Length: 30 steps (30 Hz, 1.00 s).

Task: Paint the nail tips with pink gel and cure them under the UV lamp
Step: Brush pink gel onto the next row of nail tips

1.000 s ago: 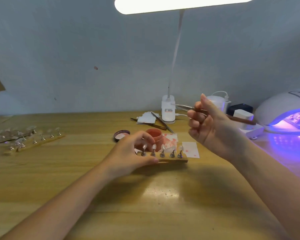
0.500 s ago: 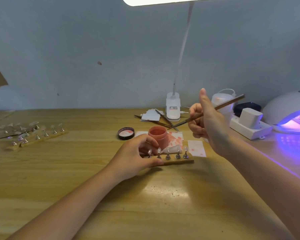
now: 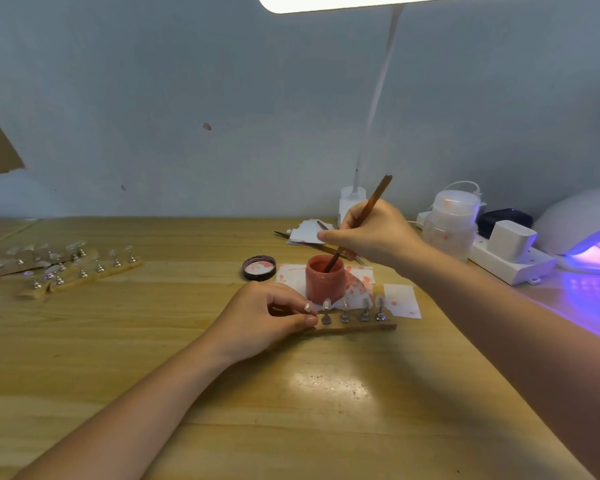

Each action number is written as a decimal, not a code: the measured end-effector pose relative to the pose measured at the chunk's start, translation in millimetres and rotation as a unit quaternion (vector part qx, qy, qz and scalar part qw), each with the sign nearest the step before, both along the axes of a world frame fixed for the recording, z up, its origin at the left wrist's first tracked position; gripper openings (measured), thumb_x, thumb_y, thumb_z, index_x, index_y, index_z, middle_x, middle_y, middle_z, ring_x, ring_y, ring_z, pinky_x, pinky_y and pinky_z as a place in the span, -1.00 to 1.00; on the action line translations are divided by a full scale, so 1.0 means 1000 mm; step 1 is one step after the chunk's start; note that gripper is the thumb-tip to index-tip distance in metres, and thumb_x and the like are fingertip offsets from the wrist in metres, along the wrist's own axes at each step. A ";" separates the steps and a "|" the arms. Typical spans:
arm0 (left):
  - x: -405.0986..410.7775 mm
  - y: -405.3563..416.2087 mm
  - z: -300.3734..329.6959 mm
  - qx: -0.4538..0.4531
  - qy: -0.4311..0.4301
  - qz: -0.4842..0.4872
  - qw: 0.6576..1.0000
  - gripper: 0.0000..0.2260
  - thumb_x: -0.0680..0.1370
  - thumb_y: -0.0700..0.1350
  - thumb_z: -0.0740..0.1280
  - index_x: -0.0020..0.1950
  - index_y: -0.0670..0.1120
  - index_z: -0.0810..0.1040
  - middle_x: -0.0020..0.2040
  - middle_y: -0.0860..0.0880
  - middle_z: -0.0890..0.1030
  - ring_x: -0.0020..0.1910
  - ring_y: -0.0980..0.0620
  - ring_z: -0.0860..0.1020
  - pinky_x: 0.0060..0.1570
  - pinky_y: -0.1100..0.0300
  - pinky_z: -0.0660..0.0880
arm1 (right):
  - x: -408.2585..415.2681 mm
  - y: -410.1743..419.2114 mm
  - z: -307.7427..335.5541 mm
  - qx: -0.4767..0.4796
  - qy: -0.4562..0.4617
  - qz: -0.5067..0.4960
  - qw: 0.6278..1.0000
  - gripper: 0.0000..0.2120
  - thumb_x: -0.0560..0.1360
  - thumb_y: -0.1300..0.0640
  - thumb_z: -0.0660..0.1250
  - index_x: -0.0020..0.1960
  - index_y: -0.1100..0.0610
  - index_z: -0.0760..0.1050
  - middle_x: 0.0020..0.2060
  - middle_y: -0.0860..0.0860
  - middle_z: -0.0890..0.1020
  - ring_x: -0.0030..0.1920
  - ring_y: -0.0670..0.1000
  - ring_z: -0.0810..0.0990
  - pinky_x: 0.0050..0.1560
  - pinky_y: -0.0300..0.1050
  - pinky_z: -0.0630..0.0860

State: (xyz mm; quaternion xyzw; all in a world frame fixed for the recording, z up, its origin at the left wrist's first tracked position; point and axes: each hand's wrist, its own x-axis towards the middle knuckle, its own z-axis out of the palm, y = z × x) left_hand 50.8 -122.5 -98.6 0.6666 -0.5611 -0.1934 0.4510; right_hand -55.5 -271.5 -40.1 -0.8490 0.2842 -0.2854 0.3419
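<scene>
— At the far right of the wooden table (image 3: 84, 375), is the UV lamp (image 3: 582, 230) already working?
— Yes, it glows violet, and something lies inside, but I cannot tell what. So one batch seems to be curing.
— And the strips of nail tips at the far left (image 3: 77, 268)?
— They look clear, probably waiting for paint.
— What about the strip in the middle?
— The left hand (image 3: 267, 317) pinches the left end of the wooden holder strip (image 3: 357, 325); its nail tips (image 3: 326, 304) appear unpainted.
— So painting has not begun on it?
— I think not. The right hand (image 3: 374, 233) grips the brush (image 3: 364, 220), whose tip is dipped in the open pink gel jar (image 3: 325, 278), just behind the strip.
</scene>
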 end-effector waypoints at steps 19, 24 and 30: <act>0.001 0.001 -0.003 -0.021 -0.009 -0.001 1.000 -0.82 0.36 -0.27 0.47 -0.23 0.03 0.66 -0.22 0.11 0.64 -0.19 0.27 0.57 -0.12 0.45 0.43 | 0.000 -0.009 -0.005 -0.022 -0.125 -0.118 0.985 -0.57 0.41 -0.09 0.39 -0.48 0.13 0.38 -0.59 0.00 0.49 -0.53 -0.12 0.51 -0.25 -0.08 0.51; 0.001 0.002 -0.002 -0.025 -0.018 0.001 1.000 -0.81 0.36 -0.25 0.48 -0.24 0.06 0.66 -0.22 0.11 0.64 -0.18 0.25 0.58 -0.12 0.43 0.44 | -0.003 -0.011 -0.008 0.007 -0.143 -0.129 0.981 -0.58 0.44 -0.05 0.37 -0.48 0.13 0.35 -0.59 -0.01 0.47 -0.49 -0.05 0.54 -0.20 -0.04 0.53; 0.000 0.003 -0.001 -0.024 -0.026 0.001 0.999 -0.84 0.36 -0.24 0.47 -0.23 0.03 0.66 -0.20 0.08 0.65 -0.17 0.21 0.58 -0.12 0.42 0.45 | -0.010 -0.014 -0.009 -0.005 -0.143 -0.122 0.982 -0.61 0.46 0.03 0.36 -0.47 0.11 0.37 -0.59 -0.02 0.48 -0.59 -0.17 0.49 -0.36 -0.23 0.44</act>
